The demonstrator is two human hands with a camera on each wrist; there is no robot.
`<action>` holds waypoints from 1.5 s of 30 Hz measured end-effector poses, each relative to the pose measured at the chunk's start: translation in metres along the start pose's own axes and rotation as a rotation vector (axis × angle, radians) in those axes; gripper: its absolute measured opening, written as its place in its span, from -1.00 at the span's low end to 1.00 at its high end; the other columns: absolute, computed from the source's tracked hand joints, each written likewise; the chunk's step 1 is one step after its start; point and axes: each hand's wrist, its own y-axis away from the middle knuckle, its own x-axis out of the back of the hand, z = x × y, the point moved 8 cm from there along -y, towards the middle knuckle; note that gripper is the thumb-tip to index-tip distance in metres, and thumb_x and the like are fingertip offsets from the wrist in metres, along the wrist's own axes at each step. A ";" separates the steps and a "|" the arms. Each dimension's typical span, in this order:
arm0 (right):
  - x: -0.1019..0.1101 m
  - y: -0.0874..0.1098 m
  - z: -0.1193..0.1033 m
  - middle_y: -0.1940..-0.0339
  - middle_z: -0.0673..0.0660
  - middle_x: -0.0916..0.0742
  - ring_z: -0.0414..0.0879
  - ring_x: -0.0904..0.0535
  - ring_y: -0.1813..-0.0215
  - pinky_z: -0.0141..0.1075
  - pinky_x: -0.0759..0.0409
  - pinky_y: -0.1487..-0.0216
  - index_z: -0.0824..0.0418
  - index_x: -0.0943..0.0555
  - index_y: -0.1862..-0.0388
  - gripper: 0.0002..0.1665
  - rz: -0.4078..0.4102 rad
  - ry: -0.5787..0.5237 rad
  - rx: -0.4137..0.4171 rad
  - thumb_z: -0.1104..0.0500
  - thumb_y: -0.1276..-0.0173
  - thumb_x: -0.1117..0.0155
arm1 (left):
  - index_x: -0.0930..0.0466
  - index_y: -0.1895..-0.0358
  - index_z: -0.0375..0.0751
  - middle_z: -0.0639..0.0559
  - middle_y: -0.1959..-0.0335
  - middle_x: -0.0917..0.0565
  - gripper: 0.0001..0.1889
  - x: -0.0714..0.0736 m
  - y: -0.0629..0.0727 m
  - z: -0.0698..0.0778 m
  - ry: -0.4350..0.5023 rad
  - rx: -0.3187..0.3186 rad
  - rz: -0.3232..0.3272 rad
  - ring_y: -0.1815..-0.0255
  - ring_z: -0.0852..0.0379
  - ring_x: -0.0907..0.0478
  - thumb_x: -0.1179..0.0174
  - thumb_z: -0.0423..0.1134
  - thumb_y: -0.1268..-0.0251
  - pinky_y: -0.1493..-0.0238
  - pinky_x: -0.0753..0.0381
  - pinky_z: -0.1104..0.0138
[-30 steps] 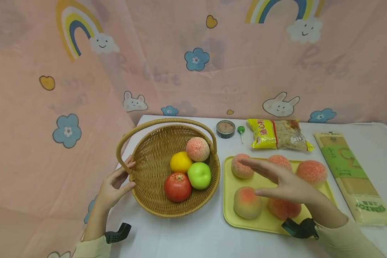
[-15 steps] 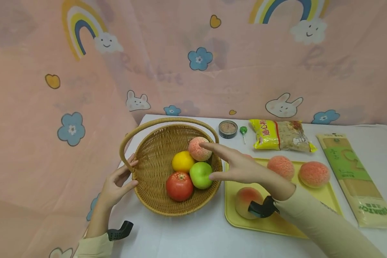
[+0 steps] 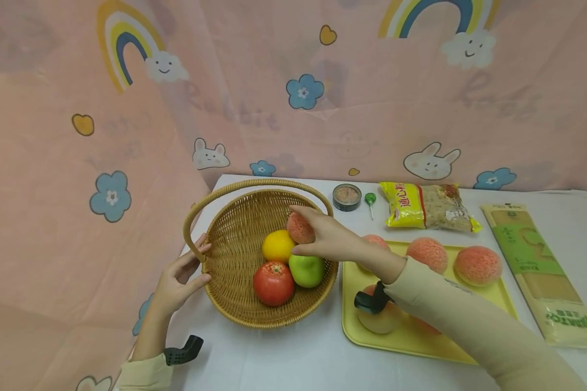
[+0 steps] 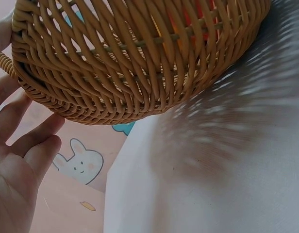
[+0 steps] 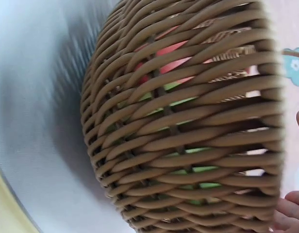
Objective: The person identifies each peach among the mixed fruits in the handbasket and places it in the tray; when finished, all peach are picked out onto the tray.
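Note:
A round wicker basket (image 3: 235,271) with an arched handle stands on the white table. My left hand (image 3: 176,282) holds its left rim at the handle's foot, thumb and fingers on either side. In the left wrist view, fingertips (image 4: 50,133) meet the wickerwork. Over the basket's right side, my right hand (image 3: 330,236) grips a pink peach (image 3: 300,228) between fingers and thumb; the hand covers part of it. Beside the peach lie a yellow fruit (image 3: 278,247), a green apple (image 3: 307,270) and a round red fruit (image 3: 273,283). In the right wrist view, the basket wall (image 5: 188,126) hides most of the hand.
Right of the basket, a yellow tray (image 3: 352,331) carries several peaches (image 3: 478,265), some behind my right arm. Farther back are a small round tin (image 3: 347,196), a green lollipop (image 3: 370,199) and a pasta bag (image 3: 428,206). A long noodle pack (image 3: 538,271) lies far right.
My right hand has moved left from above the tray to the basket and taken hold of the peach there, which shows a redder side. My left hand stays at the rim.

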 end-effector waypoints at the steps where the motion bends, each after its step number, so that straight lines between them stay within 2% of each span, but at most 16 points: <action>1: -0.001 -0.002 0.001 -0.46 0.30 -0.28 0.16 -0.27 -0.43 0.04 -0.28 -0.40 0.27 -0.09 -0.49 0.00 0.002 0.001 -0.008 0.07 -0.18 -0.39 | -0.30 -0.21 -0.67 -0.37 -0.44 -0.13 -0.45 0.000 0.000 0.000 0.004 0.001 0.001 -0.48 0.18 -0.13 -0.17 -0.67 -0.08 -0.37 -0.22 0.49; 8: -0.004 -0.009 0.001 -0.47 0.32 -0.26 0.17 -0.25 -0.43 0.05 -0.28 -0.39 0.27 -0.08 -0.49 0.03 0.004 0.022 -0.033 0.09 -0.15 -0.40 | -0.31 -0.21 -0.66 -0.37 -0.44 -0.14 -0.45 0.000 0.000 0.000 -0.008 -0.017 0.004 -0.47 0.18 -0.15 -0.17 -0.67 -0.08 -0.35 -0.24 0.49; 16: -0.004 -0.016 -0.002 -0.46 0.28 -0.30 0.14 -0.30 -0.41 0.02 -0.32 -0.37 0.22 -0.11 -0.49 0.02 0.002 0.034 -0.007 0.11 -0.12 -0.41 | -0.33 -0.22 -0.62 -0.39 -0.44 -0.12 -0.45 0.000 0.001 -0.002 -0.022 0.013 0.012 -0.47 0.20 -0.16 -0.19 -0.64 -0.09 -0.35 -0.25 0.49; 20: -0.006 -0.022 -0.006 -0.44 0.25 -0.33 0.11 -0.33 -0.38 -0.01 -0.38 -0.33 0.19 -0.12 -0.49 0.01 -0.023 0.024 0.004 0.14 -0.12 -0.41 | -0.34 -0.23 -0.59 -0.37 -0.45 -0.12 -0.44 0.001 0.002 -0.003 -0.017 0.030 0.013 -0.47 0.20 -0.15 -0.20 -0.63 -0.09 -0.35 -0.25 0.49; 27: -0.009 -0.035 -0.013 -0.44 0.22 -0.35 0.10 -0.32 -0.39 -0.01 -0.38 -0.33 0.16 -0.13 -0.49 -0.03 -0.091 0.087 0.029 0.23 -0.15 -0.38 | -0.33 -0.24 -0.60 -0.40 -0.44 -0.11 -0.44 0.000 0.001 -0.002 -0.018 0.030 0.008 -0.48 0.20 -0.14 -0.19 -0.63 -0.10 -0.35 -0.24 0.50; 29: -0.009 -0.039 -0.013 -0.45 0.20 -0.33 0.08 -0.32 -0.39 -0.05 -0.42 -0.28 0.15 -0.12 -0.49 -0.05 -0.115 0.091 0.024 0.27 -0.16 -0.36 | -0.33 -0.24 -0.59 -0.38 -0.45 -0.11 -0.44 0.001 0.001 -0.003 -0.021 0.039 0.010 -0.48 0.21 -0.14 -0.19 -0.63 -0.10 -0.35 -0.24 0.50; 31: -0.009 -0.043 -0.011 -0.47 0.17 -0.31 0.05 -0.35 -0.34 -0.13 -0.52 -0.15 0.12 -0.13 -0.49 -0.06 -0.138 0.082 0.004 0.32 -0.16 -0.33 | -0.32 -0.24 -0.59 -0.37 -0.45 -0.11 -0.44 0.001 0.001 -0.003 -0.022 0.046 0.008 -0.48 0.22 -0.13 -0.19 -0.63 -0.11 -0.35 -0.23 0.51; 36: -0.009 -0.050 -0.009 -0.47 0.14 -0.31 0.02 -0.44 -0.11 -0.37 -0.57 0.32 0.08 -0.16 -0.48 -0.08 -0.170 0.070 -0.025 0.40 -0.16 -0.27 | -0.33 -0.25 -0.57 -0.37 -0.46 -0.10 -0.44 0.000 0.001 -0.003 -0.026 0.042 0.008 -0.48 0.22 -0.12 -0.20 -0.60 -0.12 -0.35 -0.23 0.52; 38: -0.010 -0.053 -0.010 -0.47 0.13 -0.30 0.02 -0.49 -0.04 -0.38 -0.56 0.41 0.08 -0.16 -0.48 -0.08 -0.182 0.080 -0.031 0.40 -0.16 -0.27 | -0.33 -0.25 -0.58 -0.37 -0.46 -0.10 -0.44 0.001 0.001 -0.003 -0.029 0.038 0.009 -0.48 0.21 -0.13 -0.20 -0.61 -0.12 -0.35 -0.23 0.52; 41: -0.012 -0.058 -0.011 -0.48 0.11 -0.29 0.00 -0.48 -0.12 -0.34 -0.57 0.30 0.07 -0.17 -0.48 -0.09 -0.195 0.116 -0.043 0.36 -0.17 -0.30 | -0.33 -0.24 -0.59 -0.37 -0.45 -0.11 -0.44 0.001 0.002 -0.003 -0.021 0.032 0.012 -0.48 0.21 -0.13 -0.19 -0.64 -0.10 -0.35 -0.23 0.51; 45: -0.014 -0.062 -0.012 -0.48 0.11 -0.29 -0.03 -0.34 -0.33 -0.24 -0.50 -0.03 0.10 -0.17 -0.48 -0.06 -0.210 0.165 -0.048 0.26 -0.16 -0.40 | -0.32 -0.23 -0.62 -0.38 -0.45 -0.11 -0.45 0.000 0.002 -0.001 -0.014 0.020 0.012 -0.48 0.20 -0.13 -0.18 -0.64 -0.10 -0.35 -0.23 0.52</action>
